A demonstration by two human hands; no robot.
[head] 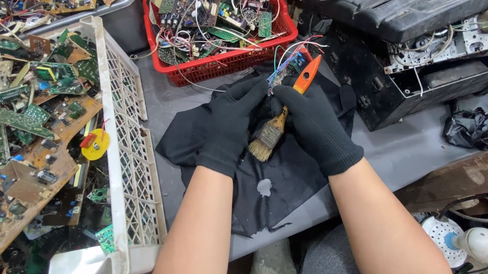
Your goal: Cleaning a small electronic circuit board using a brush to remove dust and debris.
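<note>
A person's two black-gloved hands meet above a black cloth [296,168] on a grey table [404,149]. The left hand [232,126] pinches a small circuit board [286,68] with coloured wires. The right hand [313,124] is closed around an orange-handled brush [282,120], bristles pointing down-left. A white crate [134,168] of circuit boards sits left; a red basket [220,66] stands behind.

1. Your left hand [232,126] wears a black knit glove that covers every finger.
2. Your right hand [315,124] wears a matching black knit glove.
3. Each glove ends in a snug cuff at the wrist.
4. Above the cuffs your forearms are bare, with no sleeves showing.
5. The knit looks finely ribbed, though the weave is hard to make out from here.
</note>
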